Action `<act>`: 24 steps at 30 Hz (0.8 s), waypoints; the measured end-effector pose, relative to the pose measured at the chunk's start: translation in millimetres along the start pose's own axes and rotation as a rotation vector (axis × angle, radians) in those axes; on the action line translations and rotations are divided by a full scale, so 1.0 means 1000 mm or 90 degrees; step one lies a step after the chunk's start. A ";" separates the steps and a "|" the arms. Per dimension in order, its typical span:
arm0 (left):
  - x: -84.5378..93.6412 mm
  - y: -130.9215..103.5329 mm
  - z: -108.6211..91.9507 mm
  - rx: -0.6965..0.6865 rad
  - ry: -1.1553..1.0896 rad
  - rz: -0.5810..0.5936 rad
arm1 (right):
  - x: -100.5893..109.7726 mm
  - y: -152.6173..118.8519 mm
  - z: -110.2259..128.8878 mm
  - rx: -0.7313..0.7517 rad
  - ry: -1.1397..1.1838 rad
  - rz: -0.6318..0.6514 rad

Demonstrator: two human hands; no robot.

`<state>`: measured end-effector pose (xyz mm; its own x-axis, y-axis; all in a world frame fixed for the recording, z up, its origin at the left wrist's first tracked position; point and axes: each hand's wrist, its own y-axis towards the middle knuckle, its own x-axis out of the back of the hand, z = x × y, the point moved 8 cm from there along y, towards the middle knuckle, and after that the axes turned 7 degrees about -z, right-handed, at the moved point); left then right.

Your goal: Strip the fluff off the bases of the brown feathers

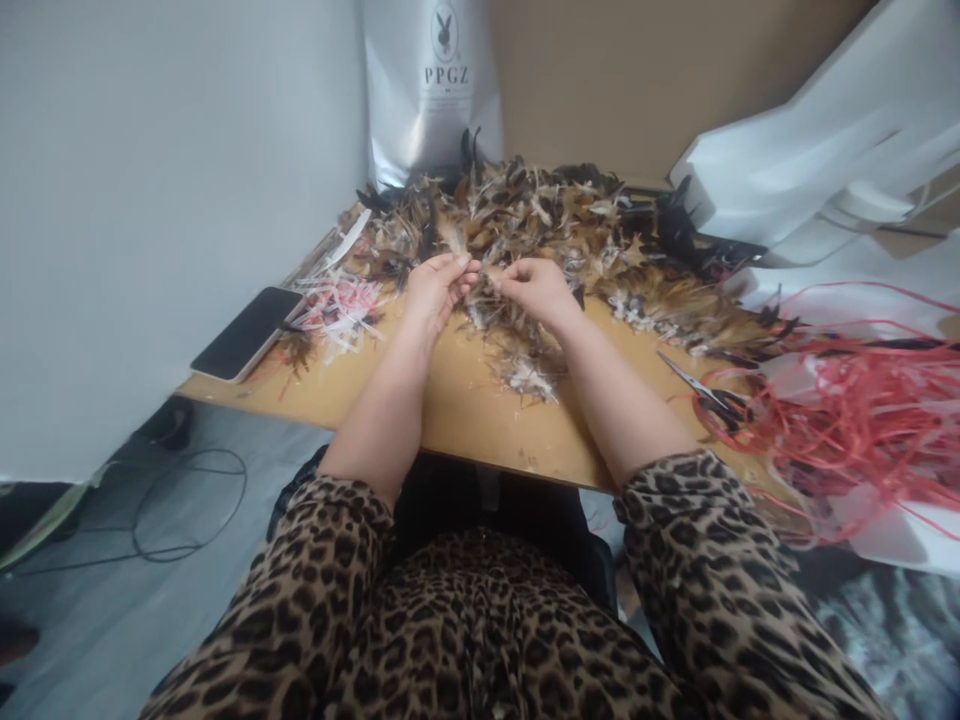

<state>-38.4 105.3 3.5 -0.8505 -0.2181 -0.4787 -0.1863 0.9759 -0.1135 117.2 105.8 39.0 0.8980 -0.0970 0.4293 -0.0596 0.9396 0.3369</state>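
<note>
My left hand [441,287] pinches a light brown feather [454,238] between thumb and fingers, its fluffy end pointing away from me. Close beside it, my right hand [538,290] is closed in a pinch at its fingertips; what sits between them is too small to make out. Both hands are just above the near side of a big heap of brown and black feathers [525,205]. Below and between my wrists lies a smaller clump of feathers with whitish quill ends [529,375] on the wooden table [480,420].
A phone [246,335] lies at the table's left edge, near pink and white strips [341,308]. On the right are scissors [705,388], a row of feathers [686,305] and tangled red strapping [862,430]. A silver bag [431,110] stands behind the heap.
</note>
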 end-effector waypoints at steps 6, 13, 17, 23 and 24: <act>-0.004 -0.001 0.004 0.006 0.038 0.036 | -0.004 -0.005 -0.031 -0.273 0.403 0.027; -0.016 -0.012 0.011 0.067 0.104 0.100 | -0.007 -0.005 -0.032 -0.299 0.466 0.038; -0.012 -0.009 0.006 0.058 0.064 0.069 | -0.009 -0.005 -0.033 -0.311 0.492 0.050; 0.000 -0.003 -0.008 0.036 -0.014 0.015 | 0.004 0.002 -0.029 -0.260 0.476 0.070; 0.000 -0.003 -0.007 0.050 -0.017 0.024 | 0.007 0.003 -0.027 -0.242 0.467 0.075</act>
<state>-41.2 102.5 10.0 -0.8425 -0.1819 -0.5071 -0.1138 0.9801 -0.1626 135.7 116.8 20.1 0.9588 0.1237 -0.2555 -0.1380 0.9897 -0.0388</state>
